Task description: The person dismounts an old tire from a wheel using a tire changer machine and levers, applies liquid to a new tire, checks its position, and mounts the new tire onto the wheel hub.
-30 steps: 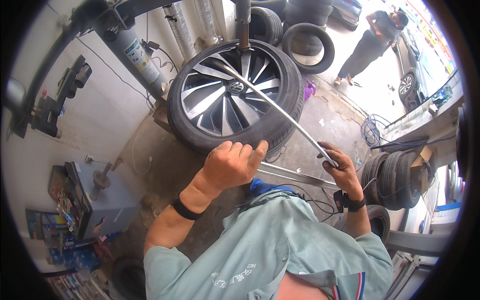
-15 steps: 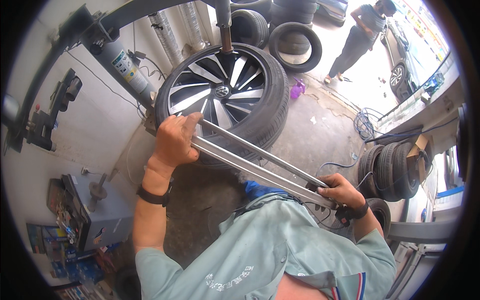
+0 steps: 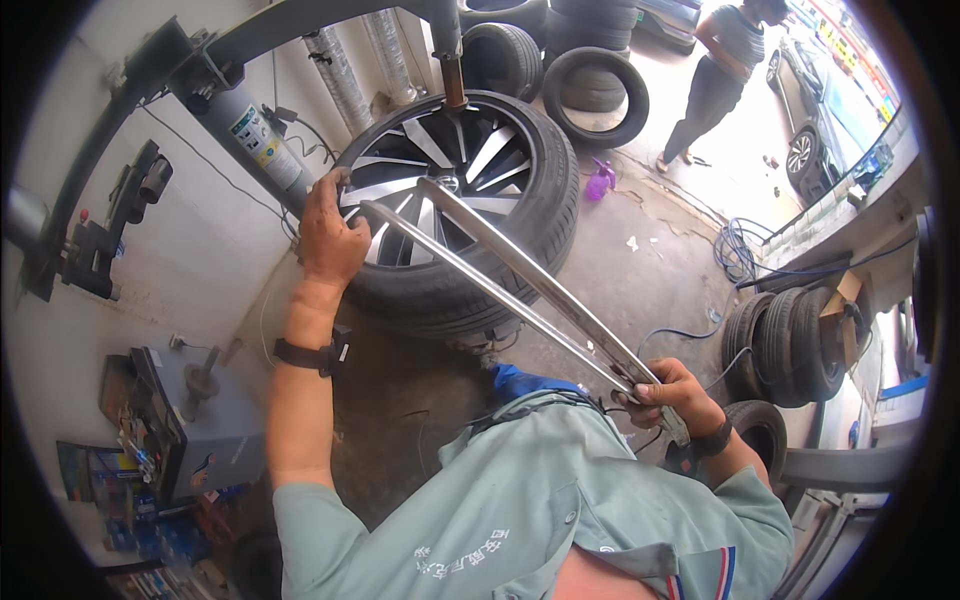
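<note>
My right hand (image 3: 680, 395) is closed around the near ends of two long silver tyre levers. One tyre lever (image 3: 540, 280) crosses the other tyre lever (image 3: 490, 288) close to my fingers, and their far ends spread apart over the wheel. My left hand (image 3: 330, 240) is raised at the wheel's left edge, fingers up and thumb apart, holding nothing. A lever tip is just beside its thumb. The tyre (image 3: 420, 305) sits on a black-and-silver alloy rim (image 3: 490, 150), lying face up under a vertical metal post (image 3: 452, 60). The levers hide part of the rim's middle.
Loose tyres (image 3: 597, 95) stand at the back, and more tyres (image 3: 775, 345) at the right beside a coiled blue hose (image 3: 737, 250). A purple spray bottle (image 3: 600, 180) is on the floor. A person (image 3: 715, 80) stands near parked cars. A grey cabinet (image 3: 215, 430) is at left.
My left hand has let go of the levers' far ends and opened, moving up and left. The levers have turned and spread apart in my right hand. The person has shifted slightly.
</note>
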Available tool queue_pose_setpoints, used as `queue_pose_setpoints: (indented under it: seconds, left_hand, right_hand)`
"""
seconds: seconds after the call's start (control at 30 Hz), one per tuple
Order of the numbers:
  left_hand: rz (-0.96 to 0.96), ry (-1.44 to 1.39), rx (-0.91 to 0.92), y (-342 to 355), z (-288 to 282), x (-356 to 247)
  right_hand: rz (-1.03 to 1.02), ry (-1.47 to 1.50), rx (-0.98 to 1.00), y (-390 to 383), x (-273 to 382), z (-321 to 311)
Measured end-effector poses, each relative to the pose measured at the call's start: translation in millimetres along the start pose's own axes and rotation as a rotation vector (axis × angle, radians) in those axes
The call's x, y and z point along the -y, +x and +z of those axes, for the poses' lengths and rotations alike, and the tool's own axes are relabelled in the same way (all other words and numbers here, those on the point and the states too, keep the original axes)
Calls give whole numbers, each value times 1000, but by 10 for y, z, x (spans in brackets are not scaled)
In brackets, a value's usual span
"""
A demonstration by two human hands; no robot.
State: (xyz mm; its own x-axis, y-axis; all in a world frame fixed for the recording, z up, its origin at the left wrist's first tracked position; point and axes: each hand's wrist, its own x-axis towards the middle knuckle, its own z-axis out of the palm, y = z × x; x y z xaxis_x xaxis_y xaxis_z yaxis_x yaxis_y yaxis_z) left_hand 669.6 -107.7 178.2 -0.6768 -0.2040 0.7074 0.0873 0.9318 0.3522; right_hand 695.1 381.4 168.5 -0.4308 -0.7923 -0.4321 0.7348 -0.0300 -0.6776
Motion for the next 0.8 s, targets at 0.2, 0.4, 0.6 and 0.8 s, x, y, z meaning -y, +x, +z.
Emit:
queue_pose_setpoints:
  seconds: [0.2,0.4,0.6,0.8]
  left_hand:
    - [-133,18,296,-858,509,213]
    - [-180,149,575,-1031,851,303]
    - [-235,184,492,-998,963,331]
    - [-145,160,331,-1036,875,590]
  right_hand:
    - [-223,383,-57,-30,-269,-410]
    - [-257,789,5,-31,-424,-775]
    - [-195,947,-418,12,-1011,-1705]
    - [30,1287,-736,-69,-1908,-2429]
